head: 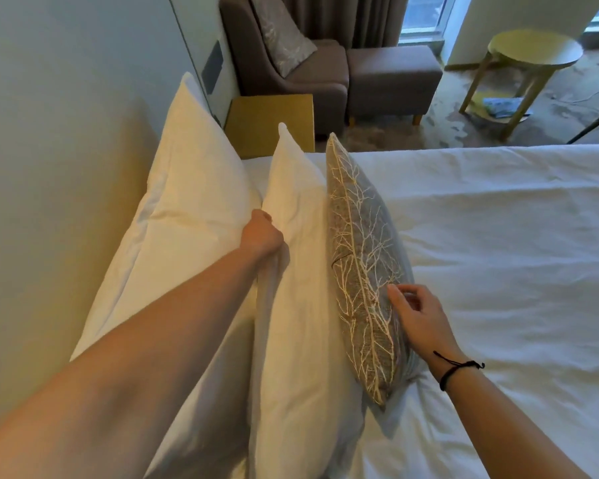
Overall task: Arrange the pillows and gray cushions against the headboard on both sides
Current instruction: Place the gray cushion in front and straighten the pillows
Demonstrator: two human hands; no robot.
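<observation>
Head view, nearest first: the right hand, a black cord at its wrist, hovers with fingers loosely spread just beside the gray fabric cushion with a pale branch pattern, gripping nothing. That cushion stands on edge on the white sheeted bed, leaning on the front white pillow. Farther on, the left hand pinches that pillow's upper edge, fingers curled into the cloth. Behind it the back white pillow rests against the cream headboard. This looks like squaring one side's stack; next, the front pillow probably needs pressing back and the cushion steadying.
</observation>
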